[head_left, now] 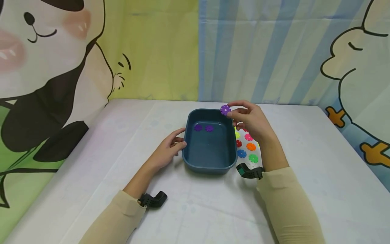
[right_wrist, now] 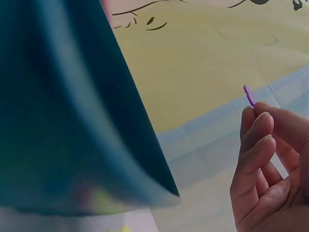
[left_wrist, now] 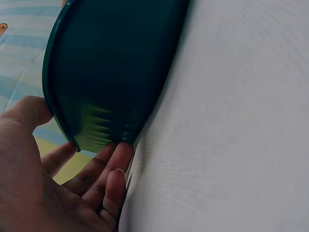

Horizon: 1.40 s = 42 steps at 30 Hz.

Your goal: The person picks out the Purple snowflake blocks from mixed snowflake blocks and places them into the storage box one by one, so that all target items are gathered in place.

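Between thumb and index finger, my right hand (head_left: pixel 250 120) pinches a purple toothed plastic disc (head_left: pixel 225 109) over the far right corner of a dark blue-green plastic basin (head_left: pixel 210 169). The disc (right_wrist: pixel 249 96) shows edge-on in the right wrist view. Two more purple discs (head_left: pixel 203 128) lie flat inside the basin, toward its far end. My left hand (head_left: pixel 167 147) rests against the basin's left side, its thumb and fingertips touching the outer wall. In the left wrist view these fingers (left_wrist: pixel 96 176) are spread along the wall and rim.
To the right of the basin lie several coloured discs, among them an orange one (head_left: pixel 251 146), a blue one (head_left: pixel 241 153) and a green one (head_left: pixel 253 158), partly hidden by the basin and right arm. A white cloth (head_left: pixel 195 210) covers the table. Printed curtains (head_left: pixel 259 51) hang behind it.
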{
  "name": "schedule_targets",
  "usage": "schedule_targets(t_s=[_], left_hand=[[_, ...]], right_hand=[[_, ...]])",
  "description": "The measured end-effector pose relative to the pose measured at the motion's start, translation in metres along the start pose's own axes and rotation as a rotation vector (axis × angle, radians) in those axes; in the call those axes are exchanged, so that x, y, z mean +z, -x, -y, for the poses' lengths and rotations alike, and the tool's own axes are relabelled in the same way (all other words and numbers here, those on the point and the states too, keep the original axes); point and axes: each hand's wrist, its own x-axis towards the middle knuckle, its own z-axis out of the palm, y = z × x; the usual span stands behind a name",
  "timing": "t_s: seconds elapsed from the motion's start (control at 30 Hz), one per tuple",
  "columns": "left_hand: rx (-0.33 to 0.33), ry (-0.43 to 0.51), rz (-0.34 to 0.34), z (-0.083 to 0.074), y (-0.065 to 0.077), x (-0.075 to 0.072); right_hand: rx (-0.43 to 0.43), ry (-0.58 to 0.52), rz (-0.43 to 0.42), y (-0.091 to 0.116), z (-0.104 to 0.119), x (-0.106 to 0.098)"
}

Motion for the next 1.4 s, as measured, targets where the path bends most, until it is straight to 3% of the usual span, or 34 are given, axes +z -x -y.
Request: schedule_targets(t_s=[0.3, 1.03, 1.4], left_hand=[[0.006, 0.001, -0.005, 0.001, -0.001, -0.001], [0.008, -0.001, -0.001, 0.0, -0.001, 0.0], [0.007, 0.003, 0.004, -0.001, 0.0, 0.001]], right_hand=[[0.007, -0.066, 0.028, -0.018, 0.001, 0.012], [0.101, 0.004, 0.07, -0.048, -0.006, 0.038], [0.081, 0.08, 0.169, -0.053, -0.01, 0.057]])
